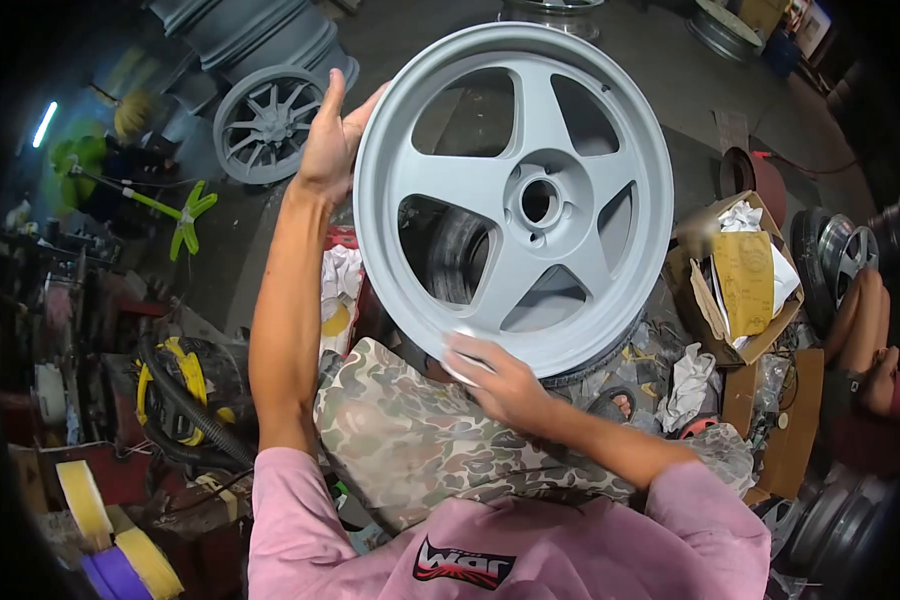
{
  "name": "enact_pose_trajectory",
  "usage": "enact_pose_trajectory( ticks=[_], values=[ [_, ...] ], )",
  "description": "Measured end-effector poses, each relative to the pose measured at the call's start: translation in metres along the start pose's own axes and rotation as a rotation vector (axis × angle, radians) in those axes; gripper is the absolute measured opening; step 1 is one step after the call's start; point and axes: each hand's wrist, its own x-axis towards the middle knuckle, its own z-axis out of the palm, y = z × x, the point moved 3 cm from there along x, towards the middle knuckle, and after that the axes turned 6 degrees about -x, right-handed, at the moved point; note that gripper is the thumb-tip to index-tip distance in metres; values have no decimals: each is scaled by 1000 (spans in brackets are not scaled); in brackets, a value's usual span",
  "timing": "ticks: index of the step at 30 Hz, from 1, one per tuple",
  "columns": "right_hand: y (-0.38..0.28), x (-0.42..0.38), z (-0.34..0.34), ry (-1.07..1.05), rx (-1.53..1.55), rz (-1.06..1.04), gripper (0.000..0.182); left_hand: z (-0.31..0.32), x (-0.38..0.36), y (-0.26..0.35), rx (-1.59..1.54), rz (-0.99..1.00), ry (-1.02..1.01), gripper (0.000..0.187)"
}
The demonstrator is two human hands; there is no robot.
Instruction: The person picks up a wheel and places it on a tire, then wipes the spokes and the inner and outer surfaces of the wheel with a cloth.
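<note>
A grey five-spoke car wheel [550,230] stands tilted up in front of me, its face toward me. My left hand [335,140] grips its upper left edge, thumb raised and fingers partly hidden behind the rim. Down at the lower left lip, my right hand [505,380] presses a small white pad [460,365] against the rim, the fingers blurred by motion. Below the wheel is my lap in camouflage cloth [410,430].
An open cardboard box [705,290] on the right holds sandpaper [745,280] and crumpled paper. A person's arm [863,320] reaches in at far right beside another wheel. More grey wheels [270,125] stand behind, upper left. A black hose [195,405] and tape rolls [85,505] lie left.
</note>
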Motion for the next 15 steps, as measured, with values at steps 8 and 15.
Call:
enact_pose_trajectory(
  ticks=[8,15],
  values=[
    [-25,134,-21,305,153,243,22,19,-5,-14,499,115,89,63],
    [1,-10,-42,-324,-173,320,22,6,3,-15,648,187,134,65]
  ],
)
